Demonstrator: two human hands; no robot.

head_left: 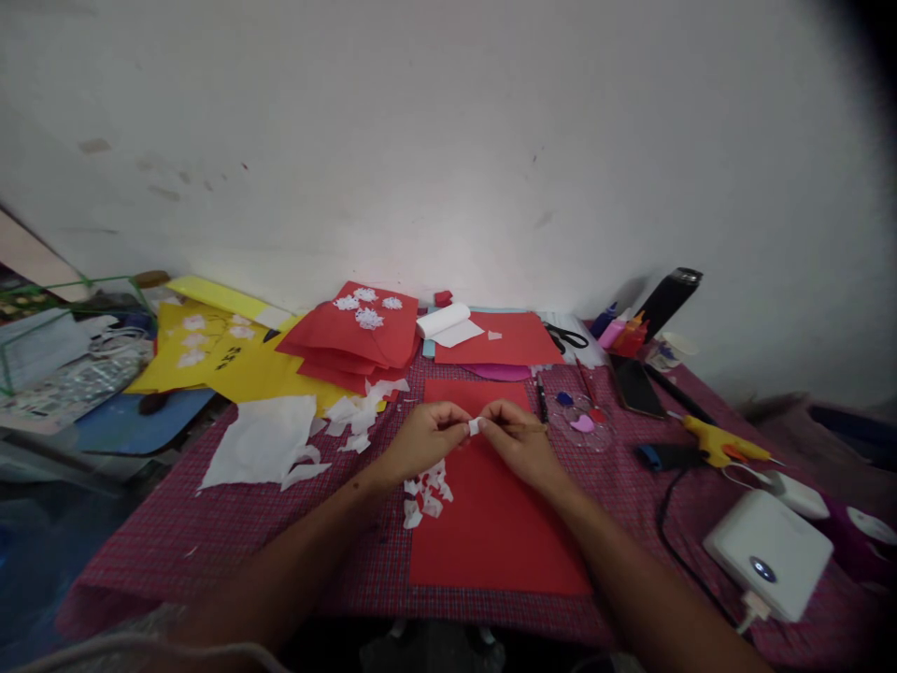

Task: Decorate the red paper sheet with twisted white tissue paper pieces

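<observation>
Both my hands meet over a red paper sheet (491,523) on the checked tablecloth. My left hand (420,437) and my right hand (519,441) each pinch the same small white paper piece (475,426) between fingertips. Several small white paper scraps (427,491) lie on the red sheet's left edge, just under my left hand. A black pen (541,400) lies right of my right hand.
Torn white paper (263,439), a red paper stack with white cut-outs (357,332), yellow sheets (210,350), a white roll (443,320), scissors (567,336), a paint palette (581,419), bottles (620,329), a black flask (665,301), a phone (636,385), a yellow glue gun (715,441) and a white box (769,553).
</observation>
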